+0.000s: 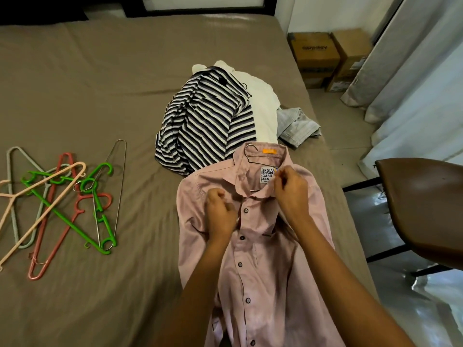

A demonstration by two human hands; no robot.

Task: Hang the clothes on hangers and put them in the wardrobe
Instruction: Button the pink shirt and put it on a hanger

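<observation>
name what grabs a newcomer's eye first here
A pale pink button-up shirt lies centre on the brown bedsheet, left hand and right hand gripping it near the collar. Tangled green, pink and grey plastic hangers sit far left; a black-and-white striped top lies behind the shirt.

Metal hanger (246, 156) is mostly hidden inside the pink shirt (263, 271); only the hook and short wire bits show. Shirt hem cut off by the bottom edge. Right hand (292, 194) covers the right edge of the neck label (267, 175); its small print is unreadable. Left hand (220, 214) fingertips are curled under, buried in the shirt front. White garment (263, 103) lies largely under the striped shirt (205, 121). Grey garment (298, 123) is crumpled, type unclear. Peach hanger (40, 216) is cut by the left edge, chair (421, 204) by the right. Box (313, 53) stickers are too small to read.
</observation>
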